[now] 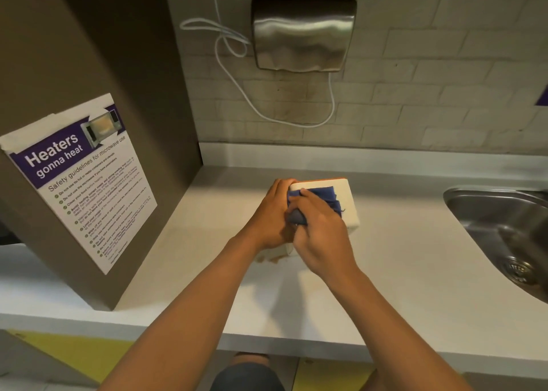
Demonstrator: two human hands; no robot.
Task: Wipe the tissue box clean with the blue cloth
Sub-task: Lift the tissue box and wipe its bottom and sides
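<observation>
Now blue cloth (pixel 321 198) under right hand (pixel 318 236), atop tissue box (pixel 345 205).

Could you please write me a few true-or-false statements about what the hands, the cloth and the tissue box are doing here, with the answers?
1. The right hand presses the blue cloth on the tissue box. True.
2. The left hand rests flat on the countertop, away from the box. False: it holds the box's left end.
3. The box sits inside the sink. False: it is on the countertop, left of the sink.
4. A metal hand dryer hangs on the wall above. True.
</observation>
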